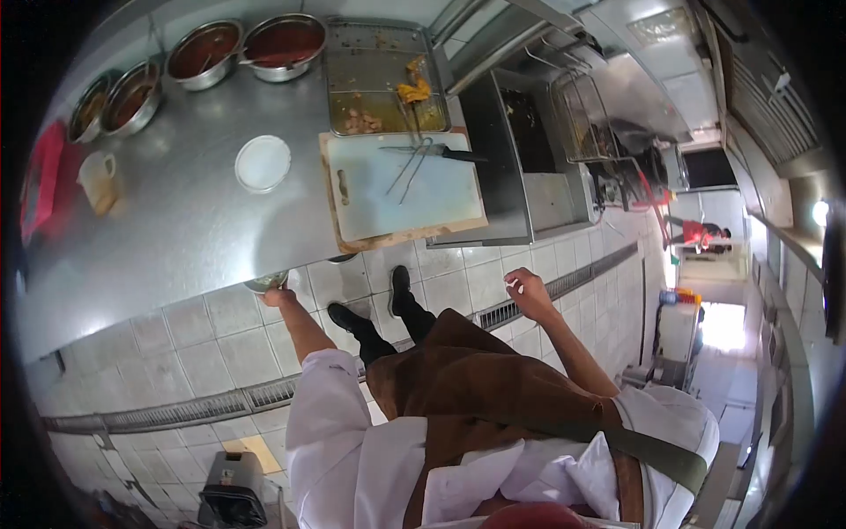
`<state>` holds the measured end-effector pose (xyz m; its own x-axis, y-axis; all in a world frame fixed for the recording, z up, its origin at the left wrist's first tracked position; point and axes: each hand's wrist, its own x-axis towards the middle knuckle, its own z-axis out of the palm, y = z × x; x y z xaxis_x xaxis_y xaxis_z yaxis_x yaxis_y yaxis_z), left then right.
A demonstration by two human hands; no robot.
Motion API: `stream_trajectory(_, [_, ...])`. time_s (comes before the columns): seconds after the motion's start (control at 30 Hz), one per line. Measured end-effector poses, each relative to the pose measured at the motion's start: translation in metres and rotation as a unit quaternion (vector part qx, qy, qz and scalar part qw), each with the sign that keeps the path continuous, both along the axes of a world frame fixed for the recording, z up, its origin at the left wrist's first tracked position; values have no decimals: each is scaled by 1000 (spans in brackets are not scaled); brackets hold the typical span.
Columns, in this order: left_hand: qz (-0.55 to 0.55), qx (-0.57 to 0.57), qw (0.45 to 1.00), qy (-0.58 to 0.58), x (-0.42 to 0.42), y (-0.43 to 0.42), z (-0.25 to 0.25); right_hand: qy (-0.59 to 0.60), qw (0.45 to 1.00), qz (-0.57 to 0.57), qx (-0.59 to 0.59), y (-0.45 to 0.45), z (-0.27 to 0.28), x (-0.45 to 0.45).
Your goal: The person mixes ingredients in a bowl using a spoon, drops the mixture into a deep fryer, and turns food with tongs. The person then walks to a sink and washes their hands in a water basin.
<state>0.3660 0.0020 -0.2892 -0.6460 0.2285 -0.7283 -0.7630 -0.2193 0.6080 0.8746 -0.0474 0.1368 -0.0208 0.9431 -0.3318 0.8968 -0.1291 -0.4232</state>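
Note:
My left hand (280,298) grips the rim of a small metal bowl (267,283) at the front edge of the steel table. The bowl's contents look greenish, and the table edge hides part of it. Out over the tiled floor, away from the table, my right hand (527,294) hangs with loosely curled fingers and no object visible in it. A white cutting board (361,207) lies on the table ahead, in a wooden frame. Metal tongs (411,172) and a black-handled knife (454,153) rest across it. Left of the board sits a round white lid or plate (263,164).
Behind the board stands a metal tray (370,66) with food pieces and a rack. Several steel pots, including one of red sauce (284,42), line the back, near a plastic jug (99,181). A fryer-like unit (551,198) is at right; a person in red (696,233) stands far off.

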Motion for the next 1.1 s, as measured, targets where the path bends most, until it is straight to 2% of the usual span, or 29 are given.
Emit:
stream_trajectory(0.07, [-29,-47,998,-5,-15,4,-21,8,1000,2,12,-6,-7,7])
stream_trajectory(0.17, [-69,-10,997,-18,-32,11,-6,-1,1000,-9,16,-9,-7,1])
stream_trajectory(0.27, [-100,80,991,-28,-53,15,-18,-7,999,9,33,2,-16,-7])
stream_trajectory(0.37, [-151,9,989,-6,-59,11,-33,-2,994,49,97,40,-32,-20])
stream_trajectory(0.43, [-174,-37,984,-8,-60,-6,-24,-38,978,122,165,82,-15,-54])
stream_trajectory(0.47, [-215,-49,975,2,-63,-20,-40,-45,969,145,193,100,-18,-66])
stream_trajectory(0.5, [-210,-63,976,4,-57,-29,-35,-51,959,166,224,120,-22,-76])
stream_trajectory(0.53, [-192,-91,977,28,-45,-39,-19,-33,958,186,218,140,-18,-90])
stream_trajectory(0.57, [-220,-118,968,14,-42,-56,-26,-17,955,205,213,159,-17,-102])
stream_trajectory(0.63, [-251,-159,954,28,-23,-95,-24,-80,914,277,286,193,-37,-113])
stream_trajectory(0.67, [-324,-161,932,-11,-21,-119,-23,-104,888,315,319,212,-46,-114])
stream_trajectory(0.73, [-376,-231,897,24,-1,-166,-20,-152,853,354,354,243,-66,-112])
stream_trajectory(0.77, [-402,-258,879,-6,5,-186,-9,-172,845,358,357,257,-77,-112])
stream_trajectory(0.8, [-417,-224,876,86,17,-212,7,-191,839,362,360,266,-85,-112])
stream_trajectory(0.83, [-392,-289,873,-12,22,-222,23,-186,837,373,354,272,-93,-111])
stream_trajectory(0.87, [-428,-272,862,-8,23,-247,22,-180,835,385,349,277,-99,-110])
stream_trajectory(0.9, [-382,-338,860,-36,37,-252,49,-172,833,398,343,283,-102,-107])
stream_trajectory(0.93, [-460,-336,822,7,35,-274,49,-179,824,396,363,284,-101,-106])
stream_trajectory(0.97, [-383,-335,858,-70,45,-280,88,-186,814,394,384,283,-98,-104])
stream_trajectory(1.0, [-385,-340,855,-74,53,-287,103,-194,802,393,405,282,-94,-104])
stream_trajectory(1.03, [-397,-338,850,-75,55,-296,106,-232,805,396,375,280,-88,-106])
stream_trajectory(1.1, [-418,-332,843,-62,57,-298,108,-211,795,392,413,274,-84,-102])
